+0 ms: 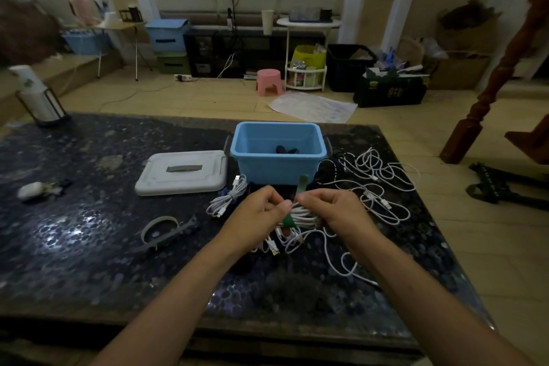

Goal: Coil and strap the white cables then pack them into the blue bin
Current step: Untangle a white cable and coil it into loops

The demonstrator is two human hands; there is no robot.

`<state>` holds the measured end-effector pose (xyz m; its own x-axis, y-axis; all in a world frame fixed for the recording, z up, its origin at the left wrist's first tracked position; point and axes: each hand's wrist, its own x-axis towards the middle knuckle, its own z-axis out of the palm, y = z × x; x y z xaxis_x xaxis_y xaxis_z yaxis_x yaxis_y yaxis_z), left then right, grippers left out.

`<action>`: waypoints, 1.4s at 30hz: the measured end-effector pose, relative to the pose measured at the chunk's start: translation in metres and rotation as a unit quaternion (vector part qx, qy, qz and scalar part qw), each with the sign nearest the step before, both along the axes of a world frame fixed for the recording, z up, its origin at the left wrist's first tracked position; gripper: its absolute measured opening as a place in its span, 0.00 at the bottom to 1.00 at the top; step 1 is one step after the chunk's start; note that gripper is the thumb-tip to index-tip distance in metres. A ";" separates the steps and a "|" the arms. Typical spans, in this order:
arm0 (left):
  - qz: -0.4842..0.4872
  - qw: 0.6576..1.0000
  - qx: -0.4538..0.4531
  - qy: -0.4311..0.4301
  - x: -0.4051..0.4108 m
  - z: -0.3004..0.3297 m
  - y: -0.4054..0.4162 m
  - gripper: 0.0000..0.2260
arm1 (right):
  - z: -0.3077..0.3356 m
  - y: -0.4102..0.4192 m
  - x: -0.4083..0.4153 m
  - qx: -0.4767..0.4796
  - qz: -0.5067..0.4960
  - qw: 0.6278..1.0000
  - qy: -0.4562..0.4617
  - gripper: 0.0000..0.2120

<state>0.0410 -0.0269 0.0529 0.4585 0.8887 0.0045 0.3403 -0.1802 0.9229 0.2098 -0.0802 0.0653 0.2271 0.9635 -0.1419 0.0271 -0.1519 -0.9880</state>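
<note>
Dim room light falls on our dark speckled counter (pixel 89 232), where the blue bin (pixel 277 151) sits straight ahead on the far side of our hands, its white lid (pixel 181 172) lying just left of it. Between our hands we hold a bundle of white cable (pixel 306 214), its long axis running left to right, with a green strap (pixel 289 220) wrapped round its left part and the strap's free end (pixel 303 183) sticking up toward the bin. Our left hand (pixel 261 214) is curled and pinches the bundle at the strap; our right hand (pixel 332 211) grips the bundle's right end, fingers closed round it. Loose ends trail down onto the counter near us. We judge the strap needs closing before the bundle goes forward into the bin; both hands are about equally near it. One coiled cable (pixel 227 197) lies left of our hands, and a loose tangle of cables (pixel 377 184) lies to the right, beside the bin.
</note>
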 end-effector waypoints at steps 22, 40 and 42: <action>-0.013 0.991 -0.129 -0.035 0.017 -0.005 -0.008 0.11 | -0.001 0.003 -0.011 0.063 -0.044 0.980 -0.182 0.09; -0.092 0.971 -0.202 -0.084 0.006 0.002 -0.008 0.08 | 0.001 -0.003 -0.015 0.128 0.051 0.979 -0.152 0.07; -0.074 0.972 -0.203 -0.093 0.006 0.002 -0.009 0.10 | 0.001 -0.004 -0.014 0.135 0.051 0.978 -0.150 0.06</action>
<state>0.0471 -0.0354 0.0547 0.6062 0.7590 -0.2376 0.1589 0.1772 0.9713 0.1955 -0.0845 0.0658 0.1199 0.9766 0.1787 0.3239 0.1316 -0.9369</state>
